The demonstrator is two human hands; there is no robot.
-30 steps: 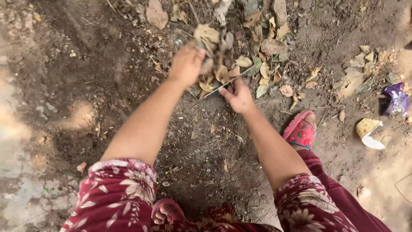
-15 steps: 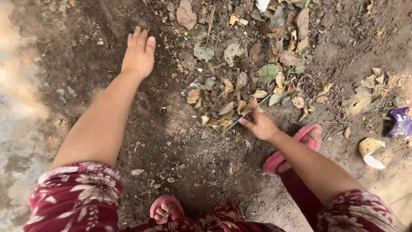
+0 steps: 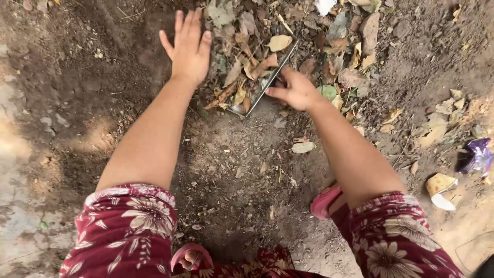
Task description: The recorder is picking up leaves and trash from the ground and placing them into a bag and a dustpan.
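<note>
Over bare dark soil at the far side of the scene, the left hand (image 3: 189,49) is spread wide, palm down, fingers apart and straight, holding nothing. It sits just left of a heap of dry leaves (image 3: 288,46), its little-finger edge close against the nearest leaves; whether the palm presses the ground or floats just above it cannot be told.

To its right, the right hand (image 3: 296,91) is curled around the near end of a flat metal blade (image 3: 270,82). The fingers fold over the grip, so the handle itself is hidden. The blade runs slantwise from the hand's far side down toward the near left, its thin bright edge showing, with its lower end buried among brown leaves at the near edge of the heap. Leaves lie against the blade's left face and over its tip.

The heap stretches across the far middle and right of the ground, a mix of brown, tan and a few green leaves. A single pale leaf (image 3: 302,147) lies alone on the soil nearer the person, just beside the right forearm.

Both arms wear short dark red sleeves with a pale flower print. A pink sandal (image 3: 324,202) shows under the right arm, another at the near edge with toes in it. Far right, a purple wrapper (image 3: 477,155) and a torn yellow-and-white scrap (image 3: 440,186) lie on lighter dirt.
</note>
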